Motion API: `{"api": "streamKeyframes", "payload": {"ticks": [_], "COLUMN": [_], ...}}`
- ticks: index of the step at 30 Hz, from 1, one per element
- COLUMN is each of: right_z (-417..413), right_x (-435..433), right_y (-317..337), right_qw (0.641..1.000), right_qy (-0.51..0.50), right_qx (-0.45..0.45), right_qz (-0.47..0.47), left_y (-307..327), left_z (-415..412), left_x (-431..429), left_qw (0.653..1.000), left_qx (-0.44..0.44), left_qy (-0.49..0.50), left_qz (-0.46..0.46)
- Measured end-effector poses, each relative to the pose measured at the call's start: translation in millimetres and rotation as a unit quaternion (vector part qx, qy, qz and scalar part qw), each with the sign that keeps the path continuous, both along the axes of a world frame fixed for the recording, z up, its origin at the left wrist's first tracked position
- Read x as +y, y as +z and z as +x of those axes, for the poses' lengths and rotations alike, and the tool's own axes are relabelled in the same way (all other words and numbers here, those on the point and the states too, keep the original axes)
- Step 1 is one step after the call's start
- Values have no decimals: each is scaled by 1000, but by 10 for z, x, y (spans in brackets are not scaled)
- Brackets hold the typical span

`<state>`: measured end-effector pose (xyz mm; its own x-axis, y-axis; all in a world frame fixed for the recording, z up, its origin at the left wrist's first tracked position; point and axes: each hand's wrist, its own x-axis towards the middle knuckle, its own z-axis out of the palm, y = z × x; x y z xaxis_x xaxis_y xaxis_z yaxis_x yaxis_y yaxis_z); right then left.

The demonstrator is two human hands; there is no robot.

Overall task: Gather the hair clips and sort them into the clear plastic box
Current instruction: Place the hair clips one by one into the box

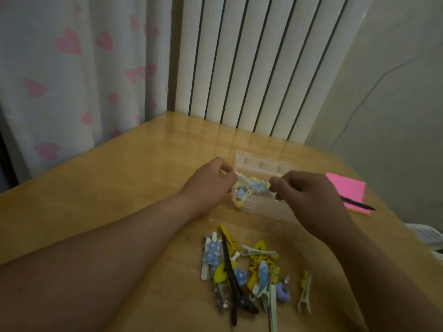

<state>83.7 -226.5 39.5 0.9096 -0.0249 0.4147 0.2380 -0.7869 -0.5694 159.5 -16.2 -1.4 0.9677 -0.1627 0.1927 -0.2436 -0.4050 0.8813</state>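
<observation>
On the wooden table (119, 188), the clear plastic box (261, 207) lies beyond the loose hair clips (242, 267). My left hand (211, 183) and right hand (304, 190) each pinch one end of a blue-and-yellow clip (251, 184) above the box. Light, stiff and probably slick, it seems best held by its ends.

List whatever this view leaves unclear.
Head view only, dim and soft.
1. The clip: fingers of the left hand and right hand cover its ends, so its shape is unclear.
2. The box: hands and clip hide much of its inside, so what it holds cannot be counted.
3. The pile: its clips overlap, so no sure count.
4. The white object: cut off by the right edge.
</observation>
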Motion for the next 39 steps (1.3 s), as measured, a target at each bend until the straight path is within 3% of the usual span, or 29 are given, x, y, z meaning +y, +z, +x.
{"api": "streamKeyframes", "payload": {"ticks": [8,12,16,27,39], "right_z": [-150,-253,-299,-336,-278], "right_x": [-22,52,105,175,155], "right_y": [105,218,221,192,148], "right_qw": [988,957,921,907,912], "right_qy": [108,187,203,211,198], "right_qx": [61,158,233,218,237], "right_qz": [-95,-158,-236,-293,-269], "left_y": [-31,-31,-19,-47,-75], "left_z": [14,8,9,47,63], "left_x": [1,5,11,-6,12], "left_qw": [999,999,999,999,999], "left_qx": [-20,-22,-21,-33,-29], "left_qy": [9,8,3,8,8], "left_qz": [28,31,31,38,26]}}
